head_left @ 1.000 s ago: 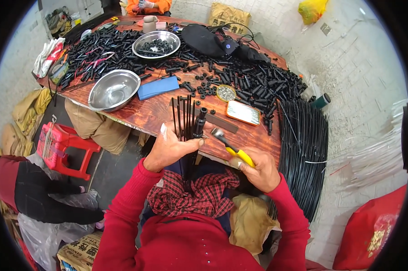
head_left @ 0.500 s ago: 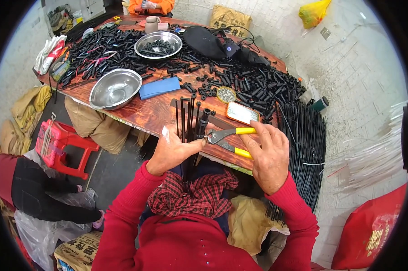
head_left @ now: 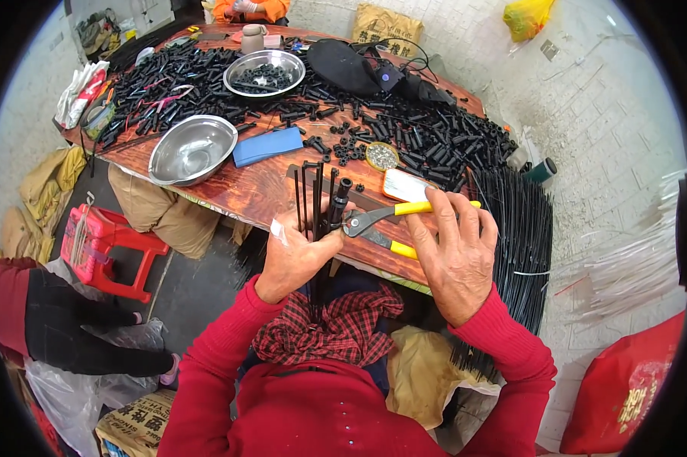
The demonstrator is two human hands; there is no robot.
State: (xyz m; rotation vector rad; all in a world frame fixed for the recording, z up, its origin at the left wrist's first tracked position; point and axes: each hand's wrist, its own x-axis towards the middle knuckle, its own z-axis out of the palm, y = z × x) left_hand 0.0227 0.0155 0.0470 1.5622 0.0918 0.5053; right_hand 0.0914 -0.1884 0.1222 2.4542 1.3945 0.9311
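The right hand (head_left: pixel 454 255) has swung the yellow-handled pliers (head_left: pixel 389 221) leftward to the black rods (head_left: pixel 318 199), which the left hand (head_left: pixel 298 255) clasps; fingers closed around both.

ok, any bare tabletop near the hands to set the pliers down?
Bare wood runs along the near edge of the table, bordered by the empty steel bowl, the blue pad and the left hand. The far and right side is crowded with black parts.
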